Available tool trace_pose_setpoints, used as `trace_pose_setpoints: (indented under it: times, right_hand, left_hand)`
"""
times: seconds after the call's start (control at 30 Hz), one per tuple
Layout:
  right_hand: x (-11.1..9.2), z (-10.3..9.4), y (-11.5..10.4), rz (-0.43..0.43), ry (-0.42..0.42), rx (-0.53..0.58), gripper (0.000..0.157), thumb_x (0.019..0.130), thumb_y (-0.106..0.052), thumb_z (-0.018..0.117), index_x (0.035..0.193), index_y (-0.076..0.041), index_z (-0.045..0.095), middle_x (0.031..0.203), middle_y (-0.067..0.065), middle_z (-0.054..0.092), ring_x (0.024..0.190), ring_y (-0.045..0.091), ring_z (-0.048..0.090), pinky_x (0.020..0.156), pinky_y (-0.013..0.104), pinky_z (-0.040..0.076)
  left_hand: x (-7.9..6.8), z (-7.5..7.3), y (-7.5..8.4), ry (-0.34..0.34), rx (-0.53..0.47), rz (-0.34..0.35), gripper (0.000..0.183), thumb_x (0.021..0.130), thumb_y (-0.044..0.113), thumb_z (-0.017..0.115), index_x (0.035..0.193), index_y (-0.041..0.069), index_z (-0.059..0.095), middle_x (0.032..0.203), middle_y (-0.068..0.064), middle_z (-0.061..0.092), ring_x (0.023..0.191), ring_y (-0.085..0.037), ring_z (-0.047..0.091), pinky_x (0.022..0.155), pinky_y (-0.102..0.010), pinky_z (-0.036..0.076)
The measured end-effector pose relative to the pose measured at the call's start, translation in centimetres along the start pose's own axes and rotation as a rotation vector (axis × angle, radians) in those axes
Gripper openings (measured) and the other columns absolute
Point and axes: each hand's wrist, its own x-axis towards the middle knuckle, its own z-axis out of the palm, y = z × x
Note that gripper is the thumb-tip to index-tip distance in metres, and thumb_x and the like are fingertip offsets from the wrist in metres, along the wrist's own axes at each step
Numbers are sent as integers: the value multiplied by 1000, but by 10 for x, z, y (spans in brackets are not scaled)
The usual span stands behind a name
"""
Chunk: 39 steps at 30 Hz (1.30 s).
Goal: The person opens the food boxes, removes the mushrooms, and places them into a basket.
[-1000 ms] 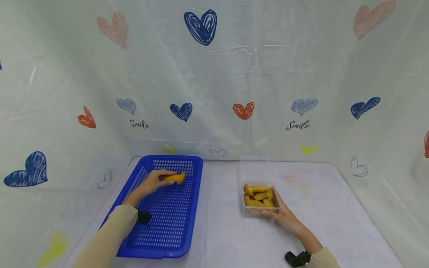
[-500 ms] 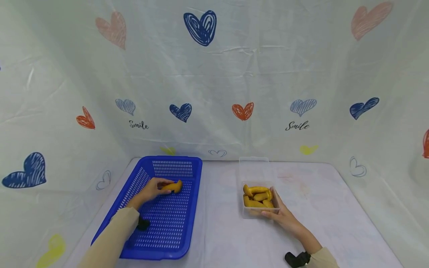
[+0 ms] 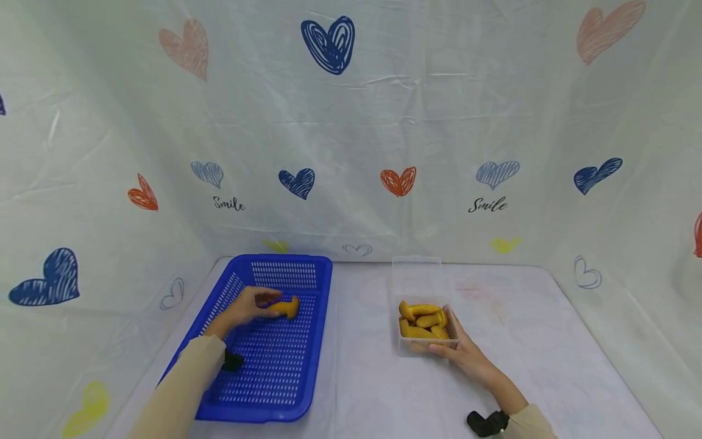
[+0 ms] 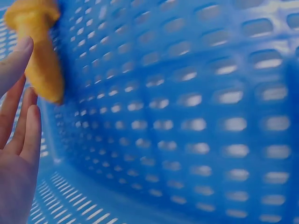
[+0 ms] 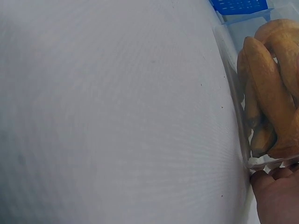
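A yellow-orange mushroom [image 3: 288, 308] with a thick stem lies on the floor of the blue perforated basket [image 3: 274, 372], toward its far end. Around its stem end, my left hand [image 3: 248, 306] has its thumb and fingers spread apart. In the left wrist view the thumb overlaps the mushroom [image 4: 46, 65], and the fingers look straight and loose; whether they touch it I cannot tell. My right hand [image 3: 466, 353] holds a clear plastic box [image 3: 408, 349] by its near right corner, thumb at the front. Several similar mushrooms [image 5: 271, 88] fill the box.
The box's clear lid [image 3: 417, 274] stands folded open behind it. Both rest on a white-covered table [image 3: 362, 378], the basket left of the box. A white sheet [image 3: 351, 134] printed with hearts rises behind and at the sides.
My left hand has lowered the mushroom toward the basket floor, and its fingers have loosened from the stem. The right hand and the box stay where they were.
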Motion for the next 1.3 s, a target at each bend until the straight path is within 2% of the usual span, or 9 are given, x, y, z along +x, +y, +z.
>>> trace_pose_setpoints:
  times: [0.17, 0.33, 0.6, 0.8, 0.9, 1.3]
  right_hand:
    - [-1, -1, 1, -1, 1, 2, 104, 95, -17, 69, 157, -5, -14, 164, 18, -15, 149, 35, -14, 115, 60, -6]
    - [-1, -2, 3, 0, 2, 4, 104, 95, -17, 69, 157, -5, -14, 164, 17, -15, 149, 35, -15, 116, 60, -7]
    - [-1, -2, 4, 4, 10, -6, 104, 95, -17, 69, 158, -7, -13, 164, 17, -14, 149, 35, -14, 116, 60, -6]
    - [0, -1, 4, -5, 6, 1, 104, 96, -17, 69, 158, -7, -14, 164, 16, -15, 149, 34, -14, 116, 59, -6]
    - [0, -1, 3, -12, 5, 8, 104, 95, -17, 69, 158, -7, -14, 164, 17, -15, 149, 34, -14, 116, 60, -6]
    - [-1, 0, 3, -15, 5, -1, 104, 95, -18, 70, 158, -9, -12, 164, 18, -13, 149, 36, -13, 115, 63, -7]
  left_hand:
    - [0, -10, 14, -1, -16, 48, 48, 89, 1, 74, 130, -15, 55, 131, -31, 57, 124, -48, 52, 104, -56, 42]
    - [4, -15, 29, 8, -40, 89, 51, 88, 2, 75, 131, -15, 55, 133, -31, 56, 125, -47, 51, 103, -55, 42]
    - [21, -10, 72, -20, -67, 104, 56, 90, 14, 76, 137, -6, 55, 138, -27, 54, 129, -43, 50, 106, -53, 41]
    - [35, 7, 105, -50, -116, 112, 54, 90, 16, 76, 138, -3, 56, 138, -21, 57, 129, -38, 52, 105, -48, 44]
    - [41, 17, 120, -63, -147, 125, 52, 92, 14, 74, 137, -4, 56, 137, -21, 57, 128, -39, 52, 106, -51, 42]
    - [63, 73, 164, -109, -115, 207, 44, 92, 14, 73, 133, 2, 62, 132, -17, 61, 122, -34, 56, 106, -47, 43]
